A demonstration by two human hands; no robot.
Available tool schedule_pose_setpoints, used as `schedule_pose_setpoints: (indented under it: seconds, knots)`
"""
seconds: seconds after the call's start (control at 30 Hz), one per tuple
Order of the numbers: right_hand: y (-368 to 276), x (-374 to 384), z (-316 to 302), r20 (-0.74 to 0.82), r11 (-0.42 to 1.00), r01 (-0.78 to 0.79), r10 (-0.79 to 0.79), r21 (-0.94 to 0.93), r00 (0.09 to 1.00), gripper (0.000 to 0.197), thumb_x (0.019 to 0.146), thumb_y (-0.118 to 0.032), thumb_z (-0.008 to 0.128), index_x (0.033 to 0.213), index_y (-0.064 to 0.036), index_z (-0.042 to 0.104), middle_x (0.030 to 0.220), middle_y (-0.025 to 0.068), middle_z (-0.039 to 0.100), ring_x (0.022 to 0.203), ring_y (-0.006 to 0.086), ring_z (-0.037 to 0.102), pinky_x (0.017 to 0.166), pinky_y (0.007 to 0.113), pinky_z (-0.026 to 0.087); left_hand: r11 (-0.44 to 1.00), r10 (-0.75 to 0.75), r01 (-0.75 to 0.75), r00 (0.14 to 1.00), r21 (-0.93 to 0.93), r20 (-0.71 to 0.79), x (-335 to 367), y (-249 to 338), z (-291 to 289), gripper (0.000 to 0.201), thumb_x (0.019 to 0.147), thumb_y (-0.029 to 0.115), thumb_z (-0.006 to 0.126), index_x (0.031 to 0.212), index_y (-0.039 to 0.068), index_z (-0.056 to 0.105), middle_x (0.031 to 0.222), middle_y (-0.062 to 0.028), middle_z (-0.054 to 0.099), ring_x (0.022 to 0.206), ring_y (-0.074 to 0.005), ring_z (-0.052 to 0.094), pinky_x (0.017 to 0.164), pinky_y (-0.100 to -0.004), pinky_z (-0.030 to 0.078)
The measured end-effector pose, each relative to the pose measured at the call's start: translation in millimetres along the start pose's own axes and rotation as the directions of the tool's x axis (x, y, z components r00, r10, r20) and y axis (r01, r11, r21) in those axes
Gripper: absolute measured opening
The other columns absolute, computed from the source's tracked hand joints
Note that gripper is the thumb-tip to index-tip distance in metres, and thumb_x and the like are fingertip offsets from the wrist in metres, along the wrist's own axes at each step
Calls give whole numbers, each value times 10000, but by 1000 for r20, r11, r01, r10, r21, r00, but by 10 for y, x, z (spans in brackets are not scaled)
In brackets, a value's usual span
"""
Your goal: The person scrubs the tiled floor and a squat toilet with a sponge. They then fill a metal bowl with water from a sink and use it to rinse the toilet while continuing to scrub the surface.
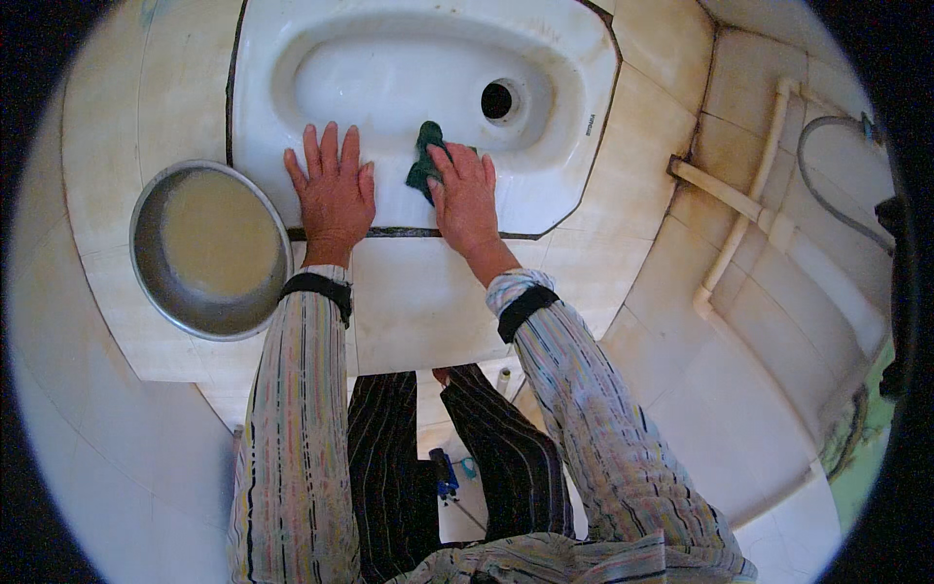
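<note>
A white squat toilet pan (389, 73) is set into the tiled platform in front of me, its round dark drain hole (497, 98) toward the right. Fingers spread, my left hand (334, 190) lies flat on the pan's near rim and holds nothing. To the right, my right hand (467, 198) presses a dark green cloth (424, 164) against the same rim near the bowl's edge. Part of the cloth is hidden under the fingers.
A round metal basin (146, 243) of cloudy, yellowish water stands left of my left hand. Pipes (744, 209) and a grey hose (812, 165) run along the right wall. Below the platform's near edge, a small blue object (445, 474) lies between my legs.
</note>
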State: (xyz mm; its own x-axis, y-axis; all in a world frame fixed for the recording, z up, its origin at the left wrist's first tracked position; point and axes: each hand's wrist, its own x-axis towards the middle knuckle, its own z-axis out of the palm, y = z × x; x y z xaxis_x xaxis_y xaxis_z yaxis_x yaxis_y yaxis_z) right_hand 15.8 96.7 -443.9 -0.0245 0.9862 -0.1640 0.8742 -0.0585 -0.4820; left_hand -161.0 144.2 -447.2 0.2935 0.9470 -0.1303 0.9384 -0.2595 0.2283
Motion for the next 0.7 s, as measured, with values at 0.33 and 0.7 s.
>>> schedule_pose_setpoints:
  seconds: [0.33,0.7]
  knots:
    - [-62,477,37,94,998,-57,60,-35,994,371,914,-307,401,967,20,569,902,200,612,851,371,577,778,459,433,1000,0,0,1000,-6,-32,22,-5,-55,468,880,301,460,1297,93,409,1355,-143,354,1315,-351,216,1029,-597,127]
    - [689,909,-613,844,689,554,161,-467,511,245,853,-200,435,872,-36,616,814,161,633,820,321,614,809,500,430,983,-45,50,998,-175,34,57,-200,22,479,861,285,497,1300,111,415,1378,-121,344,1329,-328,215,1049,-574,123]
